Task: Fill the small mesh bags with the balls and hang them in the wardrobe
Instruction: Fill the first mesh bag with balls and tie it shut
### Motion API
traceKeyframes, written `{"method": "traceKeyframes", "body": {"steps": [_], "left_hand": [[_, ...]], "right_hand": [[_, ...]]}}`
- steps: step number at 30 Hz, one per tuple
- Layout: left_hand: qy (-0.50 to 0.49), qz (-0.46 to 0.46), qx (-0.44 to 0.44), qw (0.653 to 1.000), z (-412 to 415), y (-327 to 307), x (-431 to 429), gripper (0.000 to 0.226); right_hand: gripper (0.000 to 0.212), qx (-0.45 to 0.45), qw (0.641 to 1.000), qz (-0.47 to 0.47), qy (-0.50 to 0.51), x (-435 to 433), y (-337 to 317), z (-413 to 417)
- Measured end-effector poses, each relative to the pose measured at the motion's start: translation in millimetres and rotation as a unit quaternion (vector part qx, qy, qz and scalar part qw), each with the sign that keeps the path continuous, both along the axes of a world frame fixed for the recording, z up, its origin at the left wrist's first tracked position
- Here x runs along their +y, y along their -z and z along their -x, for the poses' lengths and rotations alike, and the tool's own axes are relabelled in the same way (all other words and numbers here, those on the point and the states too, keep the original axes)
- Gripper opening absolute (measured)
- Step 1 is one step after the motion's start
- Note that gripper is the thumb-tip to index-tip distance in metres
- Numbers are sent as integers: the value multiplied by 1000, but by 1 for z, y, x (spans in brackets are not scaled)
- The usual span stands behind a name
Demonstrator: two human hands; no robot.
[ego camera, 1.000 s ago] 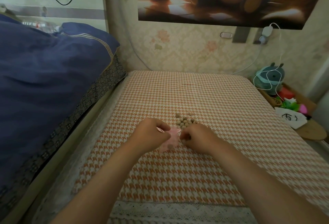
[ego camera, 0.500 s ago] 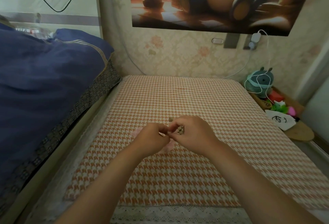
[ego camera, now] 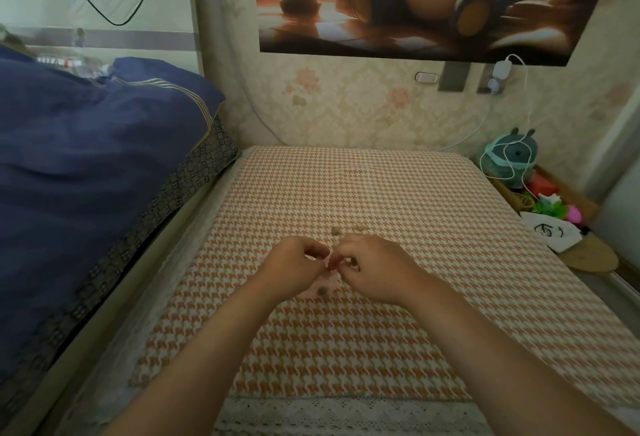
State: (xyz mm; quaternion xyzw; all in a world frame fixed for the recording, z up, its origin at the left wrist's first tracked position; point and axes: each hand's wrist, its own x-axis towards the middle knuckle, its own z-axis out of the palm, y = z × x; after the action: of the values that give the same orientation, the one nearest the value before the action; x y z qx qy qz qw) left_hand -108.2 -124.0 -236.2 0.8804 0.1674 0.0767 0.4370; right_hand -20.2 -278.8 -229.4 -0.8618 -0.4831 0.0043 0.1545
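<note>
A small pink mesh bag (ego camera: 323,286) lies on the orange houndstooth cloth (ego camera: 346,349), with one dark ball showing inside it. My left hand (ego camera: 294,267) pinches the bag's top edge. My right hand (ego camera: 370,267) is curled right next to it, fingertips at the bag's mouth, with small beige balls held in its fingers. Two loose balls (ego camera: 335,230) lie on the cloth just beyond my hands; the rest of the pile is hidden behind my right hand.
A blue quilt (ego camera: 86,175) is heaped on the bed to the left. At the right edge sit a teal plush toy (ego camera: 512,155), a white charger cable, coloured toys and a round wooden board (ego camera: 588,257). A flowered wall closes the back.
My hands have come together over the bag from apart. The right hand picked balls from the pile and brought them to the bag's mouth. The camera tilted slightly.
</note>
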Motion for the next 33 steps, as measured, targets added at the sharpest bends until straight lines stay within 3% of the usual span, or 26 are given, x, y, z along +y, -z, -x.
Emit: {"method": "traceKeyframes", "body": {"steps": [4, 10, 13, 18, 24, 33], "left_hand": [[19, -3, 1, 1000, -2, -7, -12, 26], [61, 14, -31, 998, -18, -10, -33, 23], [36, -3, -49, 998, -31, -6, -37, 19], [12, -128, -15, 992, -48, 13, -36, 25], [93, -285, 49, 953, -66, 29, -45, 26], [115, -350, 87, 926, -82, 34, -41, 21]], "right_hand": [[23, 23, 1000, -2, 20, -12, -6, 0], [42, 33, 996, -28, 84, -47, -12, -9], [39, 53, 993, -25, 103, -65, -5, -16], [39, 65, 990, -48, 113, -81, 1, -26], [42, 73, 989, -49, 119, -83, 8, -34], [40, 73, 989, -55, 114, -81, 11, -38]]}}
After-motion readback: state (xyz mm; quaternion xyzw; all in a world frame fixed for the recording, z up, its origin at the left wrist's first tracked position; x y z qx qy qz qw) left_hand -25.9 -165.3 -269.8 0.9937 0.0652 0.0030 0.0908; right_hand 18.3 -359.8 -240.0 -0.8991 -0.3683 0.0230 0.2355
